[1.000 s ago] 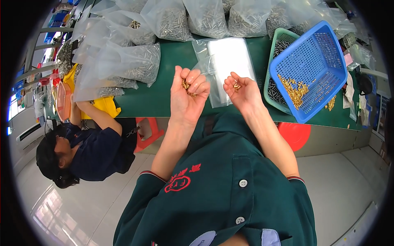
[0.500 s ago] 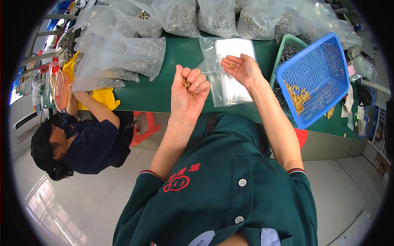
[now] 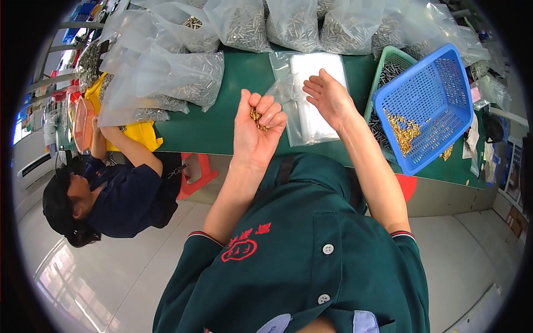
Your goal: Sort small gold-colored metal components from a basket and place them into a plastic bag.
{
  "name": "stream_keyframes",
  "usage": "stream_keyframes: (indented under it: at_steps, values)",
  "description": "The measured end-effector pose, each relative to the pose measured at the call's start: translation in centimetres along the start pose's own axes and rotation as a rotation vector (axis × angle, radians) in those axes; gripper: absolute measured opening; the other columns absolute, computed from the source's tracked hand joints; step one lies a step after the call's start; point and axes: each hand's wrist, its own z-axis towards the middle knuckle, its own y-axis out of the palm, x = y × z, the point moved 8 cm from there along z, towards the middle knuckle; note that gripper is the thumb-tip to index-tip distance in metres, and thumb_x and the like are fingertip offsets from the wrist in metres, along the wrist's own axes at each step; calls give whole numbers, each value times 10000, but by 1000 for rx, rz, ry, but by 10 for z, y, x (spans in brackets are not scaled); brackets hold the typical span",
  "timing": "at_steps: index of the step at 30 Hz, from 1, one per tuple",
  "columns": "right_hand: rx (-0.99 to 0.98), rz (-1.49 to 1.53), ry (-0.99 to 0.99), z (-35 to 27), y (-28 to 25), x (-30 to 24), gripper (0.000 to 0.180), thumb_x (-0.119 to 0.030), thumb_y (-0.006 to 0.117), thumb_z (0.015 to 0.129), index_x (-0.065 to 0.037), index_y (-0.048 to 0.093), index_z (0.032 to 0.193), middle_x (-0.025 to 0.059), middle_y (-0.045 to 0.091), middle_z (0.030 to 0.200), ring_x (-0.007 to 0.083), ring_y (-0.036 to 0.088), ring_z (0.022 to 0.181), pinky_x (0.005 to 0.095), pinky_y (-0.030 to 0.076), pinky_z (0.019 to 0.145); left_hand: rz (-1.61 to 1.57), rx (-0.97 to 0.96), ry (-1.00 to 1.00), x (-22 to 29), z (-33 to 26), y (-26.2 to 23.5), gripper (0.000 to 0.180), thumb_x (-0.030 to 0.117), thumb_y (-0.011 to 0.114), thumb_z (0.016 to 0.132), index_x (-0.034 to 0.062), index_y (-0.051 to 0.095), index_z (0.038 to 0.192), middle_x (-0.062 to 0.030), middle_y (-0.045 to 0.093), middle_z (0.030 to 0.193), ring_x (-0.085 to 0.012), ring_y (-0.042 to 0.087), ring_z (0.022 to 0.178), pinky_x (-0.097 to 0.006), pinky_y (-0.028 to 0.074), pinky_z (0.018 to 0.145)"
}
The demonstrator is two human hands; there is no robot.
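Observation:
My left hand is palm up with its fingers curled round a handful of small brass-coloured metal pins. To its right, my right hand is turned on edge, fingers stretched out, and no pins show in it. The mouth of a clear plastic bag lies between the two hands. Beneath my right hand is a stack of flat clear bags. A blue basket, tilted on a green basket, has more brass-coloured pins gathered at its near left side.
Several plastic bags full of silvery pins line the back of the green table. Dark pins fill the green basket. At the left a co-worker sits near an orange basket and a yellow bag.
My right hand has tipped from palm up to on edge, and the few pins seen on its fingers are no longer in sight. My left hand has barely shifted.

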Motion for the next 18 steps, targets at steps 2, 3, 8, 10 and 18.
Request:
stream_keyframes:
  at_steps: [2, 3, 8, 10, 18]
  values:
    - [13, 147, -67, -16, -5, 0, 570, -339, 300, 922, 107, 258, 1274, 239, 330, 1309, 285, 333, 1224, 380, 252, 1013, 28, 7, 4, -6, 2, 2, 339, 294, 362, 940, 97, 372, 664, 8, 321, 597, -92, 280, 488, -233, 249, 474]
    - [43, 255, -15, -28, 0, 5, 502, -307, 277, 924, 91, 349, 1221, 212, 429, 1232, 265, 420, 1147, 371, 316, 961, 54, 18, 8, -10, 3, 2, 338, 276, 356, 942, 94, 363, 657, 4, 319, 606, -94, 282, 489, -233, 249, 476]
    - [-87, 575, 138, -58, 29, 39, 375, -262, 250, 929, 29, 488, 929, 134, 538, 983, 227, 489, 953, 347, 355, 905, 444, 42, 159, -31, 6, 9, 351, 354, 326, 943, 98, 343, 703, -6, 322, 618, -117, 296, 524, -260, 300, 528]
    - [-256, 683, 68, -57, 34, 40, 348, -253, 262, 929, -10, 482, 812, 103, 535, 909, 210, 488, 903, 336, 344, 907, 522, 26, 229, -35, 7, 9, 365, 367, 323, 941, 99, 331, 695, -15, 326, 619, -133, 295, 541, -277, 316, 567]
    - [-116, 647, 18, -71, 32, 26, 334, -228, 244, 931, -2, 489, 908, 82, 538, 894, 184, 490, 898, 323, 364, 876, 328, -20, 152, -34, 12, 14, 356, 348, 348, 938, 109, 353, 674, 6, 323, 599, -98, 298, 513, -257, 312, 550]
